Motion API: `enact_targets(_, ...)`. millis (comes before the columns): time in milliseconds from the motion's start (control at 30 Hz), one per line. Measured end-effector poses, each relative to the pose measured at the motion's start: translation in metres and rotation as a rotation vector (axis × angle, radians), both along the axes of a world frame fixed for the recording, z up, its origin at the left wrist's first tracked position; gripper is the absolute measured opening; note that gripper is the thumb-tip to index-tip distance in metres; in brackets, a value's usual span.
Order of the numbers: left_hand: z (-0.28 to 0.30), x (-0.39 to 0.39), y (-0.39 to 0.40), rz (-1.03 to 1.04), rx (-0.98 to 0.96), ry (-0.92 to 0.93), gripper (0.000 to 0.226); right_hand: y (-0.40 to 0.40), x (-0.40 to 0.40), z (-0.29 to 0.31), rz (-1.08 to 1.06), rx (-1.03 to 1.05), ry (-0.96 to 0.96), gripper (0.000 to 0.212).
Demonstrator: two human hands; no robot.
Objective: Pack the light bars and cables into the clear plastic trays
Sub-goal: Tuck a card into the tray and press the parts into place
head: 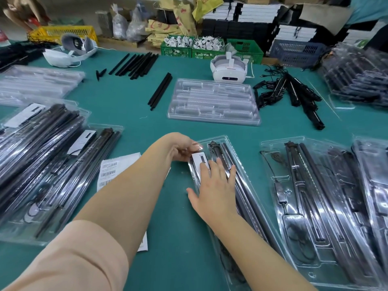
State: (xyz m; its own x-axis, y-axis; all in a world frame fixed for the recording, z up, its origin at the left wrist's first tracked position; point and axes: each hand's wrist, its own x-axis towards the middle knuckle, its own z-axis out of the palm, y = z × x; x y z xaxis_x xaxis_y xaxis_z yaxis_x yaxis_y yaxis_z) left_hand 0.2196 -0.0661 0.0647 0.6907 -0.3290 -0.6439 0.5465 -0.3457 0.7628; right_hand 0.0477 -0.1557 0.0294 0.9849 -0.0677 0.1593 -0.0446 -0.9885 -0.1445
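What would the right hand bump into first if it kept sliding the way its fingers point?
The right hand lies flat on the packed clear plastic tray, fingers pointing away up the table. Past the tray's far rim comes bare green mat, then probably the empty clear plastic tray; depth is unclear.

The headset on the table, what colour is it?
White, with a dark strip low on its front; the headset shows in the head view, behind the empty tray.
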Motion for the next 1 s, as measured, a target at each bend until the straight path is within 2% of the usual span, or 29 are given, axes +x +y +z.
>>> enact_targets(200, 0.004, -0.002, -0.003, 0.165, -0.105, 0.077, 0.012, -0.001, 0.004, 0.005, -0.02, -0.001, 0.001, 0.073)
enact_targets(433, -0.003, -0.005, -0.009, 0.281, -0.084, 0.076, 0.008, 0.0, 0.003, 0.005, -0.015, 0.001, 0.017, 0.072)
enact_targets(633, 0.0, -0.005, -0.011, 0.279, 0.001, -0.008, 0.012, 0.002, 0.004, 0.005, -0.013, -0.025, 0.037, 0.073)
enact_targets(767, 0.004, -0.007, -0.011, 0.301, 0.056, -0.106, 0.015, 0.003, 0.0, 0.01, -0.057, -0.052, 0.139, 0.085)
enact_targets(900, 0.015, -0.007, -0.004, 0.407, 0.075, -0.197, 0.008, 0.001, -0.005, 0.021, -0.105, -0.034, 0.284, 0.097)
enact_targets(1000, 0.027, -0.009, 0.001, 0.501, 0.047, -0.292, 0.013, 0.005, -0.009, 0.049, -0.109, -0.076, 0.351, 0.09)
